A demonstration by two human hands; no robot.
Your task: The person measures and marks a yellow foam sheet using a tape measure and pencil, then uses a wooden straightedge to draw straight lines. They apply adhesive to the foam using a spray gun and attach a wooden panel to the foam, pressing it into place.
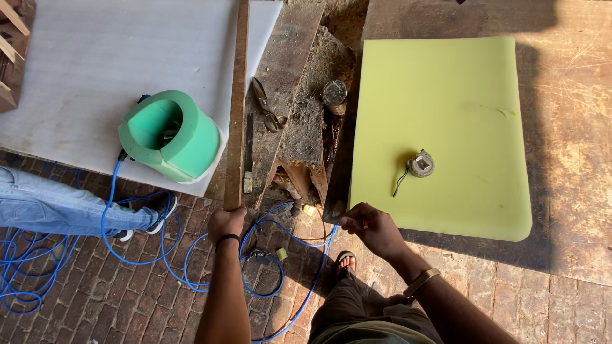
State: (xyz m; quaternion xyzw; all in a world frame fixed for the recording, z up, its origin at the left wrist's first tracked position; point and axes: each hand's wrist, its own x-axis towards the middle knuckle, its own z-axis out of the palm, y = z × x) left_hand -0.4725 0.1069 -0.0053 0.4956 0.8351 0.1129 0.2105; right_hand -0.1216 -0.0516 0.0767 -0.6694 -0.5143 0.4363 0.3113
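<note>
My left hand (226,224) grips the near end of a long narrow wooden strip (237,102) that runs away from me along the edge of a white sheet (83,57). My right hand (371,227) pinches the near corner of a dark rough board (340,159) lying beside a yellow-green foam slab (446,127). A small round tape measure (420,164) with a cord rests on the foam. Between the two boards lie scissors (266,105) and a round metal tin (334,93).
A green foam ring (173,135) with a tool inside sits on the white sheet. Blue hose (191,255) loops over the brick floor. Another person's jeans leg and shoe (70,210) reach in from the left. A worn wooden tabletop (574,159) lies right.
</note>
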